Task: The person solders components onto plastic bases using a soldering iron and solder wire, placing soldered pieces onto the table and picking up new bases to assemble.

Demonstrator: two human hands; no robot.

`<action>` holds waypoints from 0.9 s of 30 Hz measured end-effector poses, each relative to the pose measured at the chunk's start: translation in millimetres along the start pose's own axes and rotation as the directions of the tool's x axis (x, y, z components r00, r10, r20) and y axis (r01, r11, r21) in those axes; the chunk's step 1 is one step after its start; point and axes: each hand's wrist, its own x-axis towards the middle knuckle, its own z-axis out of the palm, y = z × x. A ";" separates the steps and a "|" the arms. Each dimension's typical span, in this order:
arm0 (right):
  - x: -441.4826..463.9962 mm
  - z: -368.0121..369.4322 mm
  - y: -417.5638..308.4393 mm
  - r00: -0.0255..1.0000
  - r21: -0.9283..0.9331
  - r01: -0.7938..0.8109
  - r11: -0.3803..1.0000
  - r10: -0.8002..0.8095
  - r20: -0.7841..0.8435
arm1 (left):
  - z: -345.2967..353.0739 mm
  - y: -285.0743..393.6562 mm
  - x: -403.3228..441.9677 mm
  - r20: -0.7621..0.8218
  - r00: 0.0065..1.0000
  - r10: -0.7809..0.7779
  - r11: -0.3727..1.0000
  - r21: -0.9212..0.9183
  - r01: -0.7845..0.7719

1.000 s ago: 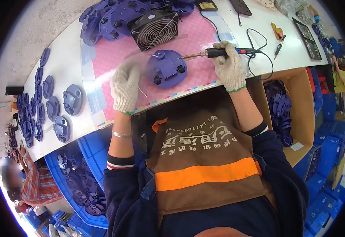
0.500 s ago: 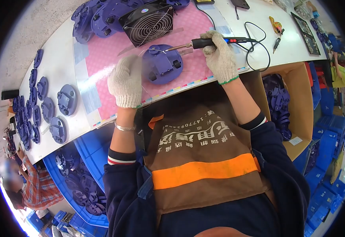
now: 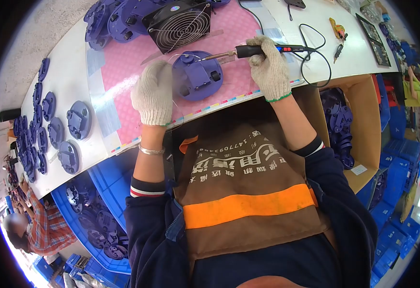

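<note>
A round purple part with black wheels lies on the pink mat. My right hand, in a knitted glove, is closed around the black handle of a soldering iron. The iron's metal tip points left and rests at or just over the upper part of the purple disc. At the disc's left edge is my left hand, also gloved, its fingers pinched on a thin wire that curves over to the iron's tip. Light haze shows beside the left glove.
A black fan stands behind the disc, beside piled purple parts. More parts stand on the left. A cardboard box, a blue bin, keys and a co-worker in a checked shirt are around.
The iron's tip has moved left across the disc, from its right side to the upper part where the thin wire is. The camera view has shifted slightly.
</note>
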 end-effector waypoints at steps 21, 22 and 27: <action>-1.2 11.2 -4.9 0.984 0.215 -0.148 0.965 0.166 -0.066 | -3.6 2.8 -5.2 -0.117 0.976 0.181 0.982 0.065 -0.175; -1.6 12.0 -6.2 0.985 0.213 -0.149 0.966 0.164 -0.058 | -3.6 3.3 -5.3 -0.116 0.977 0.180 0.982 0.069 -0.173; -1.8 10.0 -4.8 0.991 0.140 -0.125 0.982 0.129 -0.018 | -3.5 2.8 -5.4 -0.124 0.973 0.195 0.979 0.082 -0.186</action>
